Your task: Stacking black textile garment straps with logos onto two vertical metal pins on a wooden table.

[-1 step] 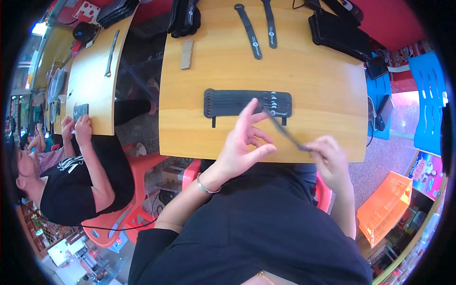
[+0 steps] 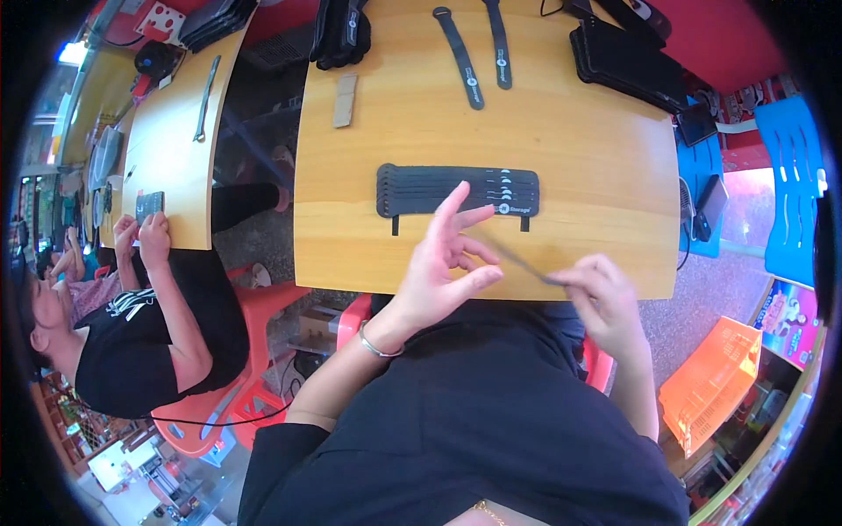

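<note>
Pinched by one end in my right hand [image 2: 605, 298] is a thin dark cable strap [image 2: 524, 264], slanting up and left over the table's near edge. Its far end is blurred and lies close to my left hand [image 2: 443, 267]. That left hand is open, palm turned inward and fingers apart; I see nothing held in it. Just beyond it, several black straps [image 2: 430, 191] lie overlapped in a neat row, their slotted ends to the left and white marks to the right. Two short black strips [image 2: 395, 226] stick out below the row.
Two loose straps [image 2: 460, 61] lie farther back on the wooden table [image 2: 351, 254]. A cardboard strip [image 2: 345, 101] and a bundle of black straps [image 2: 340, 35] sit back left; a black pile [image 2: 624, 68] sits back right. At left, a co-worker [image 2: 140, 333] handles straps. An orange basket [image 2: 710, 381] stands right.
The held strap has swung slightly down and left, its near end a little lower. My left hand has shifted a little left. The row of straps has not moved.
</note>
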`<control>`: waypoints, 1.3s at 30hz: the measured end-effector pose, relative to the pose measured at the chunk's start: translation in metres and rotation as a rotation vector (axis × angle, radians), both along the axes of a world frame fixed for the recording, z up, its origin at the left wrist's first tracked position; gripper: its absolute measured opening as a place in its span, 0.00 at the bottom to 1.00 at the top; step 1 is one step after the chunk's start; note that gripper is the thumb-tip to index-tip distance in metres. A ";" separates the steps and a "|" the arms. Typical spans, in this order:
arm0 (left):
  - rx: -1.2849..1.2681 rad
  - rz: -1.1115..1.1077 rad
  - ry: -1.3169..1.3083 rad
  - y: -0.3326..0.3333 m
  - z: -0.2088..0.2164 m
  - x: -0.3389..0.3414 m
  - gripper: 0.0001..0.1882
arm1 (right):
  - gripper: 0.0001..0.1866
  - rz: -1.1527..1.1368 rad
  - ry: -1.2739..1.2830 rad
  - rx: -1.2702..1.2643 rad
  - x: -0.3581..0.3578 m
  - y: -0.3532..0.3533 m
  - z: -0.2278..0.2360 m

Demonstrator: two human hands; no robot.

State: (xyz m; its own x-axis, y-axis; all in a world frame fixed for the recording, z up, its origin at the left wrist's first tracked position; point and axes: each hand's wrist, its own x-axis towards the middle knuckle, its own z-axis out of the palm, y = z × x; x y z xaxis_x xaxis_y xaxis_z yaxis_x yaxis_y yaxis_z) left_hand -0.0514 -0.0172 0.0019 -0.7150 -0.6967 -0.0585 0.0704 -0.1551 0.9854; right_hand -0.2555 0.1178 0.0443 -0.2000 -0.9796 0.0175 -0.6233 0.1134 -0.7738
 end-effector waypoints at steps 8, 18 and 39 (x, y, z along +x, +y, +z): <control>0.044 0.118 -0.138 -0.009 -0.012 0.058 0.13 | 0.09 0.077 -0.183 0.061 0.016 -0.012 -0.014; 0.032 0.309 -0.290 -0.025 -0.018 0.075 0.08 | 0.08 -0.257 -0.668 -0.003 0.016 -0.037 -0.061; -0.213 0.457 -0.388 -0.052 -0.041 0.073 0.11 | 0.06 -0.357 -0.644 -0.026 0.012 -0.058 -0.079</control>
